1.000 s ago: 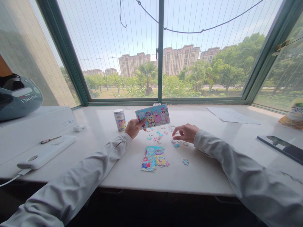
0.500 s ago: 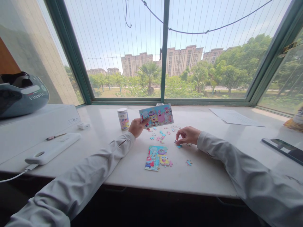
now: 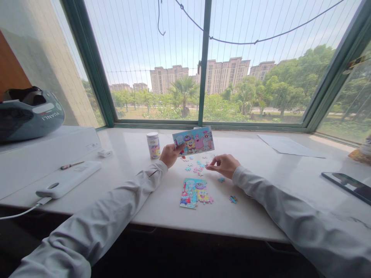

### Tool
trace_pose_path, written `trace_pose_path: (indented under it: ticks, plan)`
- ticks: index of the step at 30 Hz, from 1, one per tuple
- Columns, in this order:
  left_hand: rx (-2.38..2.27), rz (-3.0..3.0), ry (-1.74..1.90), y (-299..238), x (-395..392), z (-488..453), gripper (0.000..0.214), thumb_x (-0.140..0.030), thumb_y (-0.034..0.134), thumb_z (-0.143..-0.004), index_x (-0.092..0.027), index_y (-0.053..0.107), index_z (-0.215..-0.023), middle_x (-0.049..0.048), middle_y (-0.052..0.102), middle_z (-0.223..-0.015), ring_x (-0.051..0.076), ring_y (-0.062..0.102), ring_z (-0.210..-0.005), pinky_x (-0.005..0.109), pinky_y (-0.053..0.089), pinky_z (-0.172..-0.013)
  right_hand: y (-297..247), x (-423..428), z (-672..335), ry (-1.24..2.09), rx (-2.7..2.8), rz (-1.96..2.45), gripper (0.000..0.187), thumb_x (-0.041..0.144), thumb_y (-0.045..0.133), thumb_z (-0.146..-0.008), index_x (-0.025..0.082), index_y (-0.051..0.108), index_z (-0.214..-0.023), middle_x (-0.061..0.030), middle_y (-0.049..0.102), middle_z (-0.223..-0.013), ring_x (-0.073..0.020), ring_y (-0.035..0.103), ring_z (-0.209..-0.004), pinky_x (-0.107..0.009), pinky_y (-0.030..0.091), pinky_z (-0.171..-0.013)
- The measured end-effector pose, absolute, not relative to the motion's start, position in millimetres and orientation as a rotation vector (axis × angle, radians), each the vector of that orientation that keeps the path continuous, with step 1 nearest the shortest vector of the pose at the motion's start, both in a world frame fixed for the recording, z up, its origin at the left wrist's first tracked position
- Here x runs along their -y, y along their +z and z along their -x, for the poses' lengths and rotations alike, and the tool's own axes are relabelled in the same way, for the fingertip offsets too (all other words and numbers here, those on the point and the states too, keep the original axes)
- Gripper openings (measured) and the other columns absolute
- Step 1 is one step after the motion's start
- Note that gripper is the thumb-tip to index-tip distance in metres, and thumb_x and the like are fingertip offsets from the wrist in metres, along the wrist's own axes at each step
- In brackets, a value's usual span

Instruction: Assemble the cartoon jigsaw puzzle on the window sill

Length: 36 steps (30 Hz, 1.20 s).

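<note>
My left hand (image 3: 171, 155) grips a picture card (image 3: 193, 142) by its left end, tilted up above the counter, with cartoon characters on its face. The fingers of my right hand (image 3: 224, 166) are pinched together at the right side of the loose puzzle pieces (image 3: 199, 163). A small puzzle piece (image 3: 207, 165) shows at those fingertips, mostly hidden. Nearer me lies a partly assembled jigsaw puzzle (image 3: 189, 194), its right edge uneven. Single loose pieces rest to its right, a blue one (image 3: 221, 180) and a multicoloured one (image 3: 233, 199).
A printed canister (image 3: 153, 146) stands left of the card. At left are a white power bank (image 3: 69, 181) with a cable, a small screwdriver (image 3: 71, 166) and a helmet (image 3: 31, 114) on a white box. Paper (image 3: 290, 146) and a phone (image 3: 348, 187) lie at right.
My right hand has moved left and slightly away from me, uncovering the blue piece on the counter. The left hand keeps holding the card. The whole view has shifted slightly.
</note>
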<state>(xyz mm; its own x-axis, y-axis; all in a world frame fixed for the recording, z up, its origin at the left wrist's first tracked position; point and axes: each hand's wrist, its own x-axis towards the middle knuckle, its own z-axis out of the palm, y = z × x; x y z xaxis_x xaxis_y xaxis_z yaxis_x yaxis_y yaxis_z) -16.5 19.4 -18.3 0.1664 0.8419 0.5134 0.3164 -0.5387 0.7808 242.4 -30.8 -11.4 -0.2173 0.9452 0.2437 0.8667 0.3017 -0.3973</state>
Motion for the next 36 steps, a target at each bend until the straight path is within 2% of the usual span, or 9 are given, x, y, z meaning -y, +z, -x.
trace_pose_path:
  ticks: [4,8,11,15,22,28,36]
  plan:
    - [-1.095,-1.936,1.372,-19.0,-20.4,16.9,0.05,-0.057,0.056,-0.083,-0.011,0.075,-0.089,0.0077,0.073,-0.067,0.02,0.067,-0.067,0.026,0.047,-0.059,-9.2,34.0,-243.4,0.126,2.225,1.615,0.029,0.051,0.061,-0.08,0.027,0.076,-0.087,0.0012,0.061,-0.066,-0.0125,0.052,-0.062,-0.027,0.033,-0.059]
    - [-1.111,-1.936,1.368,-19.2,-20.7,16.7,0.05,-0.056,0.056,-0.083,-0.01,0.074,-0.088,0.0081,0.073,-0.068,0.02,0.067,-0.067,0.026,0.047,-0.059,-7.7,38.4,-241.7,0.041,2.337,1.595,0.026,0.044,0.056,-0.084,0.028,0.074,-0.093,0.0012,0.063,-0.066,-0.013,0.053,-0.063,-0.027,0.031,-0.059]
    - [-1.122,-1.942,1.362,-19.1,-20.4,17.0,0.049,-0.055,0.056,-0.083,-0.01,0.075,-0.087,0.008,0.072,-0.066,0.02,0.067,-0.067,0.026,0.047,-0.06,-6.7,41.4,-240.6,0.01,2.374,1.601,0.025,0.044,0.056,-0.084,0.028,0.073,-0.091,0.0013,0.063,-0.067,-0.0129,0.052,-0.062,-0.027,0.029,-0.058]
    - [-1.132,-1.954,1.358,-18.0,-19.2,17.4,0.047,-0.053,0.056,-0.084,-0.01,0.075,-0.086,0.0076,0.072,-0.064,0.019,0.066,-0.064,0.026,0.046,-0.058,-3.5,42.8,-243.0,0.147,2.437,1.483,0.023,0.043,0.06,-0.081,0.025,0.074,-0.085,0.0019,0.059,-0.061,-0.0108,0.049,-0.057,-0.025,0.031,-0.058]
    - [-1.174,-1.966,1.364,-16.6,-18.1,17.3,0.049,-0.055,0.055,-0.083,-0.01,0.075,-0.088,0.0077,0.072,-0.064,0.018,0.063,-0.061,0.025,0.042,-0.053,-5.1,39.1,-243.9,0.145,2.347,1.566,0.025,0.041,0.059,-0.081,0.021,0.074,-0.086,0.0009,0.057,-0.061,-0.011,0.048,-0.058,-0.025,0.031,-0.057]
    - [-1.143,-1.967,1.351,-18.0,-19.7,17.7,0.05,-0.056,0.054,-0.084,-0.011,0.075,-0.091,0.0077,0.071,-0.064,0.019,0.065,-0.065,0.025,0.045,-0.057,-3.3,39.9,-246.2,0.485,2.43,1.338,0.032,0.046,0.06,-0.078,0.018,0.075,-0.082,0.0041,0.046,-0.051,-0.009,0.039,-0.05,-0.026,0.028,-0.053]
    - [-1.148,-1.954,1.358,-16.8,-18.0,16.8,0.051,-0.057,0.055,-0.083,-0.01,0.075,-0.089,0.0078,0.072,-0.064,0.018,0.064,-0.061,0.025,0.044,-0.055,-1.2,30.4,-255.2,0.386,2.266,1.648,0.038,0.054,0.062,-0.076,0.019,0.077,-0.079,0.0012,0.051,-0.052,-0.0119,0.045,-0.054,-0.028,0.031,-0.056]
